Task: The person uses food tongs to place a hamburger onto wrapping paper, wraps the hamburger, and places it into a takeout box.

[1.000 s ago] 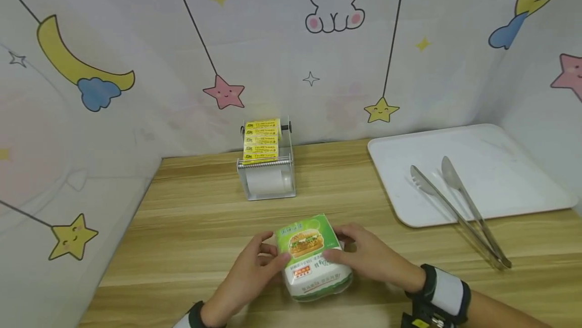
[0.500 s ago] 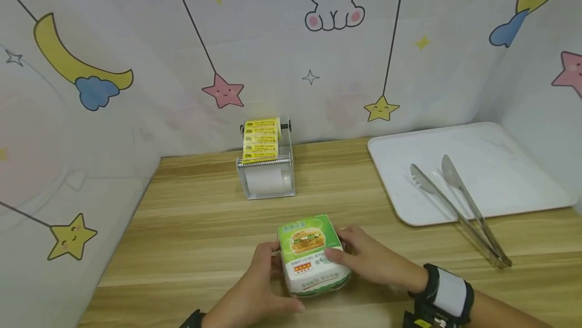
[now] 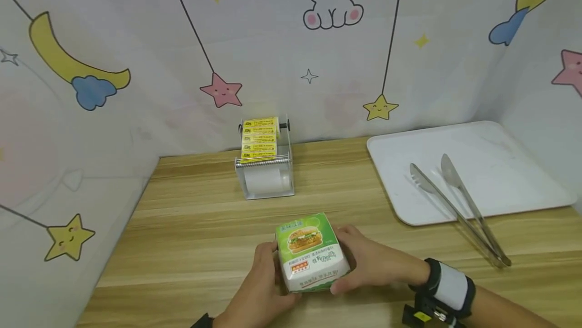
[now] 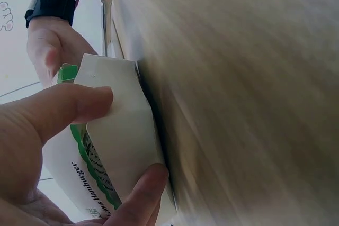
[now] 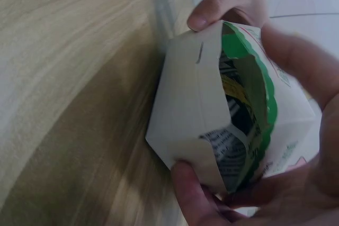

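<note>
A green and white burger box [image 3: 306,254] with a hamburger printed on its lid sits on the table between both hands. My left hand [image 3: 258,287] holds its left side, thumb toward the near corner. Its fingers [image 4: 143,194] press the white side wall in the left wrist view. My right hand [image 3: 370,261] grips the right side, thumb at the near right corner and fingers round behind. In the right wrist view the near side of the box [image 5: 185,93] gapes, and a wrapper with dark print [image 5: 233,146] shows inside. What the wrapper covers is hidden.
A label roll dispenser [image 3: 265,176] with yellow labels stands behind the box near the wall. At the right lies a white tray [image 3: 514,166], with metal tongs [image 3: 477,222] resting across its near edge and onto the wooden table [image 3: 182,237].
The left thumb has come off the lid and down to the near left corner. The right thumb has slid from the lid to the near right corner. The box has barely shifted.
</note>
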`<state>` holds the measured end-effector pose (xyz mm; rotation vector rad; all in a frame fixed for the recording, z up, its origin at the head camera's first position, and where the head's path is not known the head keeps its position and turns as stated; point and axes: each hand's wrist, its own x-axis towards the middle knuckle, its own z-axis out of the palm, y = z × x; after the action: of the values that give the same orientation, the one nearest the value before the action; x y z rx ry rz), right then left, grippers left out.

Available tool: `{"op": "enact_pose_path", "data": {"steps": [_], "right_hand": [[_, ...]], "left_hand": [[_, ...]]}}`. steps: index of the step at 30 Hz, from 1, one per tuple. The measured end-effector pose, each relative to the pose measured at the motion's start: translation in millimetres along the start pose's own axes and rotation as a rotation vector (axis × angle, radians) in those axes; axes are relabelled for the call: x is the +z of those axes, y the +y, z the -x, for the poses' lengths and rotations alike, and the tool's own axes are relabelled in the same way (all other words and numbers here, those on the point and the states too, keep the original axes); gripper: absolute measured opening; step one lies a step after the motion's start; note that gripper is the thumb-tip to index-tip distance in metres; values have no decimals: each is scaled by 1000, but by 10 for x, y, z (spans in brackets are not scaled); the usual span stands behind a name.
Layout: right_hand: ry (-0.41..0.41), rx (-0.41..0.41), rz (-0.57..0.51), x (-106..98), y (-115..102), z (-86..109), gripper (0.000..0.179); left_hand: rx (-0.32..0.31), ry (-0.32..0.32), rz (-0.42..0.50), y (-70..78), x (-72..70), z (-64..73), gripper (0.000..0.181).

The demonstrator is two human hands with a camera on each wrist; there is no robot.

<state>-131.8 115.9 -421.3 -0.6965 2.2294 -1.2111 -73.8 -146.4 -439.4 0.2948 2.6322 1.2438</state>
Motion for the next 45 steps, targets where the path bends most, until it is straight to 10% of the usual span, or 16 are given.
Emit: {"op": "enact_pose_path", "data": {"steps": [7,19,27,33,41,45], "right_hand": [[-6,1,14,-15,-7,-14,89],[-51,-73,49,14,117,68,122],[81,-95,38,82,175,85,77],[189,-107,263,128,138,94,80],[179,-120,422,152,3,196,129],[223,-194,550,239,-46,192,119]], "left_hand": [[-4,6,-10,-1,-4,-10,98],[-63,-39,-60,33,-9,-1,101],[-12,1,-66,9,12,0,100],[-9,-34,-107,2,-20,-15,103],[7,-32,-198,12,-21,-26,102],[8,-33,-189,14,-20,-27,100]]}}
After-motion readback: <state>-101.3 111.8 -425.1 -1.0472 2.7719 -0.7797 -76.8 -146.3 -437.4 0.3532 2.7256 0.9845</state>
